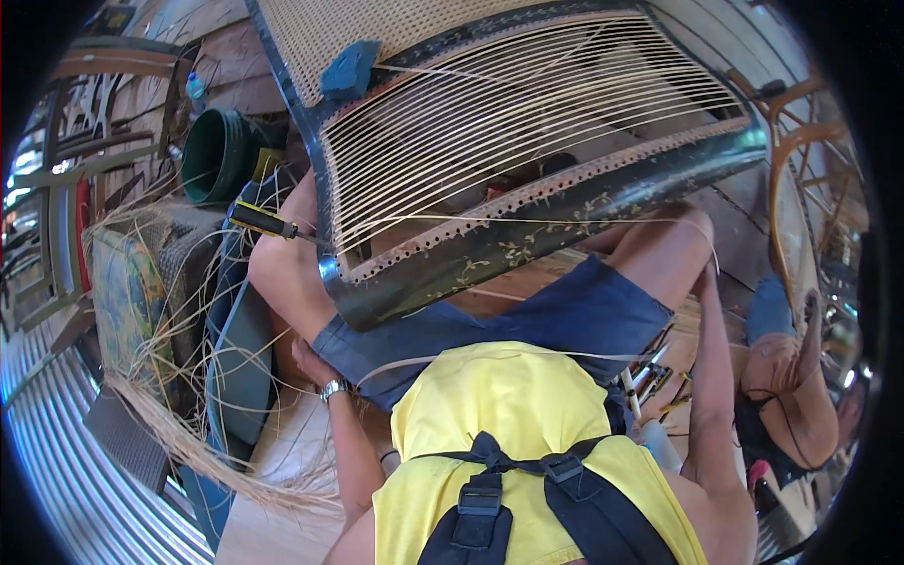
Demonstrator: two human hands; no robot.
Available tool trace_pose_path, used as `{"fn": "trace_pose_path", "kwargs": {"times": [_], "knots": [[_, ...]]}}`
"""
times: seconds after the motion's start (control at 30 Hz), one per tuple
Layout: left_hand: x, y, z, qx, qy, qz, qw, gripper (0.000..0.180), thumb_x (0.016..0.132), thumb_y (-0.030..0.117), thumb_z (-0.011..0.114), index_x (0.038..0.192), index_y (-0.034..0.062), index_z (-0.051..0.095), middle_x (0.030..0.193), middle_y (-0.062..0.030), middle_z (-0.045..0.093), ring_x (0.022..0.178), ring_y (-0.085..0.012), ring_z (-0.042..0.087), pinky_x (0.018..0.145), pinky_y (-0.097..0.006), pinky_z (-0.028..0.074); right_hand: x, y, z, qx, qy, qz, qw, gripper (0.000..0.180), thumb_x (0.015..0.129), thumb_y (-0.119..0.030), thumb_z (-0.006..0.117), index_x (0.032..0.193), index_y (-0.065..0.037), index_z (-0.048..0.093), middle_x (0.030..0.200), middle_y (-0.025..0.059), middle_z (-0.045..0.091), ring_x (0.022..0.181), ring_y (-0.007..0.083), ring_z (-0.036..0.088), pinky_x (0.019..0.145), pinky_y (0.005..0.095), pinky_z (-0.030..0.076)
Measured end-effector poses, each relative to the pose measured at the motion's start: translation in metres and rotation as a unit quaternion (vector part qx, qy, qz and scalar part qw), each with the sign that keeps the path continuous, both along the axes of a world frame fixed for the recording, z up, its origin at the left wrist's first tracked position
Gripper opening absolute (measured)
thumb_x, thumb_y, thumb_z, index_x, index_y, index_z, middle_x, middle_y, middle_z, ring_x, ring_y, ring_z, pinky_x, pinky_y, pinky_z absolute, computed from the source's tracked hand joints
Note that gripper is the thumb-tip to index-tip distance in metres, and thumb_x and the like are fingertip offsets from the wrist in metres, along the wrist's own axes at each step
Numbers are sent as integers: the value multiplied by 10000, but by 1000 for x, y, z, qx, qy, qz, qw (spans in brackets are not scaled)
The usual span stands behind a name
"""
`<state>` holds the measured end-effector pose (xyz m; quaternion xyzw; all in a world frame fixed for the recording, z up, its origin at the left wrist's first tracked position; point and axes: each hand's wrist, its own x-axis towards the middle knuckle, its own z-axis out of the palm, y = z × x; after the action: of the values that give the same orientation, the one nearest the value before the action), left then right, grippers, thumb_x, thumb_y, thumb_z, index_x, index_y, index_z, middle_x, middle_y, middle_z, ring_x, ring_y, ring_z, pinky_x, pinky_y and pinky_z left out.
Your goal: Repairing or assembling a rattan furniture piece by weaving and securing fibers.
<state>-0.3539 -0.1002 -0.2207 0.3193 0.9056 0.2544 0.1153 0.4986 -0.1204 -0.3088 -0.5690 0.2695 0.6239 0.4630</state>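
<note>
So the green bucket point(243, 160) is off to the left, tipped enough that its mouth shows, but the inside is too dark to make out any contents. Blue bottle point(195, 88) just behind it, can't read a fill level on that either. Nearer the person there's a camo-looking patterned block point(127, 292) with loose cane strands point(174, 325) trailing all over it and down to the boards.

Left arm drops straight down from the shoulder, watch point(334, 388) on the wrist, and the left hand point(306, 362) is tucked low beside the left thigh. Fingers are mostly hidden, so I can't tell if they're closed on anything. Right arm reaches forward, elbow low, with the right hand point(705, 280) up against the outer side of the right knee. A thin working strand point(527, 221) runs across the front of the frame and bends down around the knee toward that hand; can't tell whether it's pinched.

The dark painted frame point(556, 226) sits tilted over the lap, rows of cane strung across its opening, and a yellow-and-black screwdriver point(264, 220) pokes at its near left corner.
</note>
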Motion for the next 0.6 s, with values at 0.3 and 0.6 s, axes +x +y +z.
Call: {"fn": "trace_pose_path", "kwargs": {"times": [0.3,0.6], "knots": [[109,73,129,35,-91,-104,990,273,973,249,637,998,-23,643,853,-79,672,723,-116,581,666,-278,493,-57,-120,-45,100,-330,111,932,364,984,-281,583,1295,-94,574,1199,92,642,1058,235,625,865,363,530],[283,136,181,103,-803,-52,584,422,1028,399,508,1294,74,549,1036,-54,667,617,-75,464,603,-225,400,-113,-35,132,28,-528,181,829,108,983,-177,623,1017,-75,629,779,-18,589,619,60,526,546,231,433]]}}
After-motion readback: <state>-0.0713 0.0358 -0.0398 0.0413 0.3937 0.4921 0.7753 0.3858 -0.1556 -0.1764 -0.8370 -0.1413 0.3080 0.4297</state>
